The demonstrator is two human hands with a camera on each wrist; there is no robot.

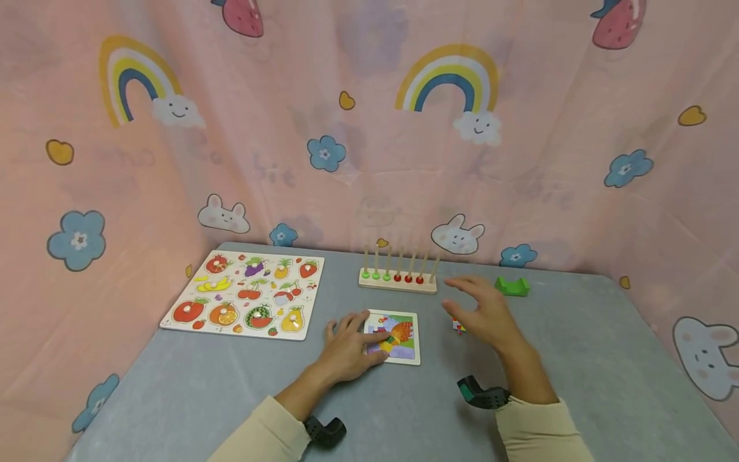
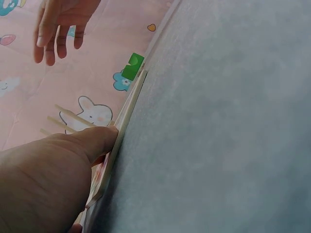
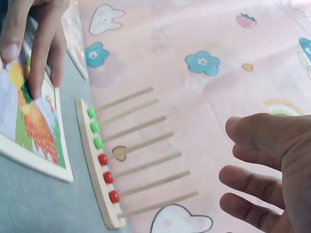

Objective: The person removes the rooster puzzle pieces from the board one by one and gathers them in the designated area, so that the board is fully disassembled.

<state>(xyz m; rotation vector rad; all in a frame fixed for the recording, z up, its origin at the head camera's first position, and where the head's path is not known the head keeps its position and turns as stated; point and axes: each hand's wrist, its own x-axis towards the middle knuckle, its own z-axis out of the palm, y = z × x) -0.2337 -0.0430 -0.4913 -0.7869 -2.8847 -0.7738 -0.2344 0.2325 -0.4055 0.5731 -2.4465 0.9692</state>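
Observation:
A small framed jigsaw puzzle with a bright animal-like picture lies flat on the table. My left hand rests on its left side, fingers extended over the picture; in the left wrist view the thumb touches the frame's edge. To the right, my right hand hovers above the table with fingers spread and nothing held. Below it sits a small colourful item, partly covered by the hand and too small to identify. In the right wrist view, the right hand appears beside the peg stand.
The wooden peg stand with green and red beads stands behind the puzzle. A fruit knob-puzzle board lies at the left. A green notched block sits at the back right. A patterned pink curtain hangs behind the grey table.

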